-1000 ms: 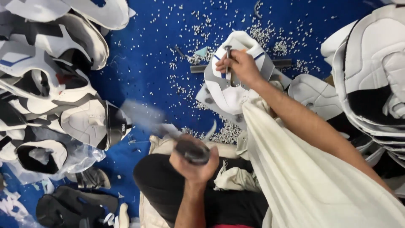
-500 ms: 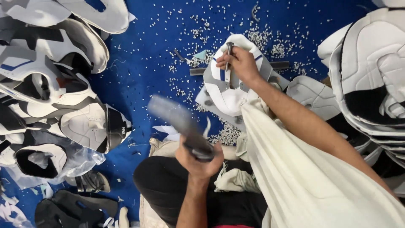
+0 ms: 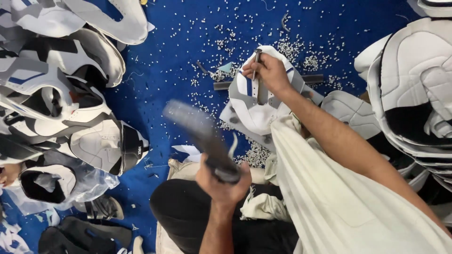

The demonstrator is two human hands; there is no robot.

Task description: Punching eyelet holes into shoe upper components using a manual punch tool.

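Left hand [image 3: 222, 181] grips a blurred grey mallet [image 3: 200, 136] (raised); right hand [image 3: 267, 74] pinches a thin metal punch [image 3: 256, 63] upright on the white-grey shoe upper [image 3: 256, 106]; many uppers [image 3: 61, 94] lie stacked aside.

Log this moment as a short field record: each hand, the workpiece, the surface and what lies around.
left hand: grip closed on a dark mallet, blurred, raised over the lap
right hand: pinches a thin metal punch upright on the workpiece
workpiece: white and grey shoe upper, lying flat
surface: blue mat, strewn with small white punched bits
left side: pile of shoe uppers
right side: stack of shoe uppers
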